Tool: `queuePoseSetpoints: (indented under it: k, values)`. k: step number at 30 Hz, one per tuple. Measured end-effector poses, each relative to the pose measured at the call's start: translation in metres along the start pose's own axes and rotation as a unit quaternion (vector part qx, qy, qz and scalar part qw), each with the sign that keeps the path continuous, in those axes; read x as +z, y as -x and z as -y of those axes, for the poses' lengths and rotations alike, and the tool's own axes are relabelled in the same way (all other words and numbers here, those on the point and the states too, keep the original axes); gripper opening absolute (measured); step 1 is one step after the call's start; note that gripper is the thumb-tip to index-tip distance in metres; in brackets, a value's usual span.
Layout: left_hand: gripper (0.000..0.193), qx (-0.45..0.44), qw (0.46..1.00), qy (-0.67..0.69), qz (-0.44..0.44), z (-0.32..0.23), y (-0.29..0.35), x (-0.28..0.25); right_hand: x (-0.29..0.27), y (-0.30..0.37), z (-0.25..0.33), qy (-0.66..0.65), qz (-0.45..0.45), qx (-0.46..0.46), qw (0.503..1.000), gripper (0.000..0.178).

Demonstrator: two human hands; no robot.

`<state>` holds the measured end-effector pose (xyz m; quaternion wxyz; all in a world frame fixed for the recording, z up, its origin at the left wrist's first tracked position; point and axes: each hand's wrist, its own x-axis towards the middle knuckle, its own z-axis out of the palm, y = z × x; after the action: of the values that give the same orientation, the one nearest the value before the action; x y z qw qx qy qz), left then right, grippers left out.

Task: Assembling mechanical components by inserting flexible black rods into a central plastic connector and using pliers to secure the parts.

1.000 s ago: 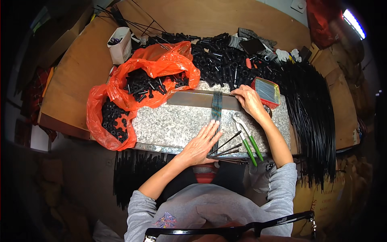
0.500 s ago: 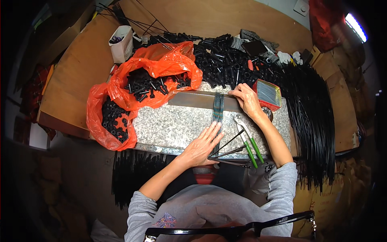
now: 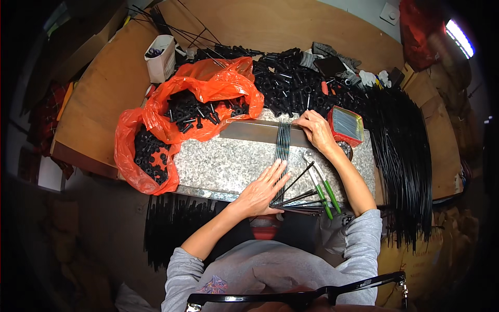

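Observation:
A row of thin dark rods [image 3: 283,143] lies side by side across the speckled stone slab [image 3: 223,164], over a flat metal strip [image 3: 244,130]. My left hand [image 3: 261,191] rests flat on the rods' near part, fingers stretched out. Just right of their far ends, my right hand [image 3: 318,131] is closed in a pinch at the strip's edge; what its fingertips hold is hidden or too small to make out. Beside the rods lie green-handled pliers [image 3: 321,190]. Several black rods [image 3: 299,200] fan out from under my left hand toward the pliers.
Orange plastic bags [image 3: 179,86] of black parts stand at left, by a white container [image 3: 160,60]. Black fittings [image 3: 286,86] are heaped behind the slab. A red box [image 3: 346,126] of thin pieces sits right of my right hand. Long black rods [image 3: 400,161] overhang the right edge.
The whole view has shifted slightly. Both hands keep nearly the same places, the left flat on the rods and the right pinched near their far ends.

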<state>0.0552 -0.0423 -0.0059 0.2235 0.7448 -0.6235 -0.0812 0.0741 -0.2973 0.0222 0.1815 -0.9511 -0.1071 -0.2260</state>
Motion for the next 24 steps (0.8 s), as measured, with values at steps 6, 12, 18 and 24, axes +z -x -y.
queuePoseSetpoints:
  k: [6,12,18,24]
  values:
    - [0.097,0.004,1.0,-0.006,0.009,0.001,0.001,0.0,-0.007,0.005,0.012,0.027,0.044,0.015,0.999,0.023]
    - [0.095,-0.007,1.0,0.004,0.021,-0.002,0.0,-0.005,-0.008,-0.001,0.009,-0.034,0.036,-0.001,0.999,0.022]
    - [0.095,0.009,1.0,-0.001,0.014,-0.002,0.0,-0.003,0.006,-0.013,0.02,-0.157,-0.011,0.061,0.986,0.022]
    - [0.099,-0.002,0.999,0.042,-0.007,-0.001,0.0,0.003,-0.017,-0.002,-0.008,-0.173,-0.096,0.12,0.973,0.016]
